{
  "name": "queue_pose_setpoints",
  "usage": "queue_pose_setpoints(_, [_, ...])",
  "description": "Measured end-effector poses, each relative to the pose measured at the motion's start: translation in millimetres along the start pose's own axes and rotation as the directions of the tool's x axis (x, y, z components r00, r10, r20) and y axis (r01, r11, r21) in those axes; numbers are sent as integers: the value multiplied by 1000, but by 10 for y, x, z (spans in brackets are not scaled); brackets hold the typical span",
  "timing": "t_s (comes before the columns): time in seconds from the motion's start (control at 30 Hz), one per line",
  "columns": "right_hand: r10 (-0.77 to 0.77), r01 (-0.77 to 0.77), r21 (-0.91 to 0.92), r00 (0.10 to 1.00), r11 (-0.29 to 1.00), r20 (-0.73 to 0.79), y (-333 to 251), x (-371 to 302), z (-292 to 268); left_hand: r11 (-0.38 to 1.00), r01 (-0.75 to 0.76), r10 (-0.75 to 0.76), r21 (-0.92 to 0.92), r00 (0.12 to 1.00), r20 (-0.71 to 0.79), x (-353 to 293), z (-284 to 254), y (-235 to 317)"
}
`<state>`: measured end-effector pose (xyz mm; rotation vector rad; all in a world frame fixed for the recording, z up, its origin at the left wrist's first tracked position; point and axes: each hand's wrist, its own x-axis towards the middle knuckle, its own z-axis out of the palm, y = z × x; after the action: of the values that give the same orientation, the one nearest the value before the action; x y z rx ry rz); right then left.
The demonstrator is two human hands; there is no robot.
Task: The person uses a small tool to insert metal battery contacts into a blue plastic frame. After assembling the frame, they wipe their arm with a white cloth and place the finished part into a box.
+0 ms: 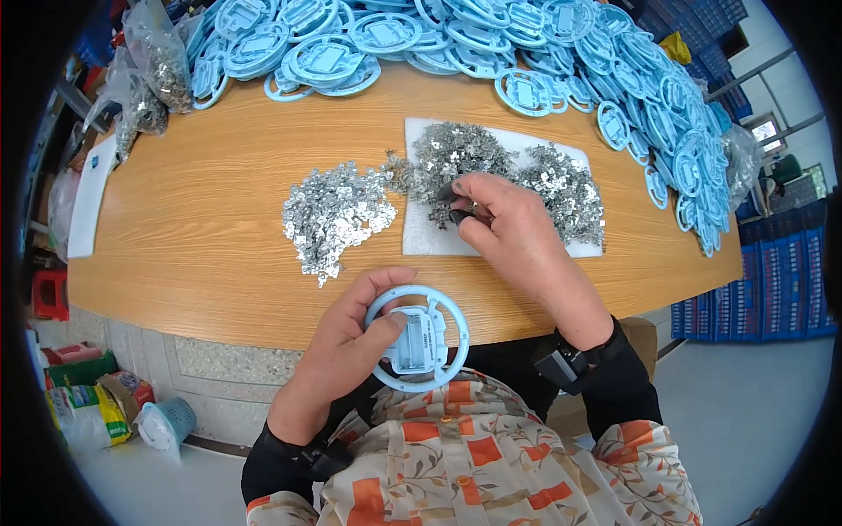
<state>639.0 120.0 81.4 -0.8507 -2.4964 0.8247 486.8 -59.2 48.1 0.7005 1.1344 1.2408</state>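
A light-blue plastic steering-wheel-shaped part (421,346) is gripped by my left hand (351,340) at the table's front edge. It has a round rim and a boxy recess in its centre; my left thumb lies over the recess's edge. My right hand (517,230) is over a heap of small silvery metal pieces (460,153), its thumb and forefinger curled toward each other. Dark covers sit on those fingertips. What they pinch, if anything, is too small to make out. Left of that heap is a pile of small flat metal plates (338,215).
A white foam sheet (421,241) lies under the right-hand heaps, including another metal heap (566,193). Many light-blue wheel parts (386,33) are stacked along the wooden table's (184,202) far and right edges. Clear bags of metal pieces (162,66) stand at the far left.
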Motion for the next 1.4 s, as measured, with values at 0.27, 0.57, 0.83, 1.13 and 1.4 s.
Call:
queue_pose_setpoints(0.27, [161,-161,-19,986,987,32,72,-84,206,999,-18,21,46,999,-49,46,-88,-85])
queue_pose_setpoints(0.57, [86,-79,-152,995,985,43,101,-122,226,1000,-20,21,5,996,-82,91,-52,-83])
queue_pose_setpoints(0.83, [-9,2,-100,997,995,-72,92,-18,233,997,-65,68,35,994,-86,197,0,-119])
queue_pose_setpoints(1.13, [62,-57,-182,998,982,19,145,-1,131,994,-85,91,66,992,-91,190,-23,-111])
queue_pose_setpoints(1.4, [-53,51,-223,999,973,-1,78,44,263,993,-92,97,78,993,-69,222,-40,-129])
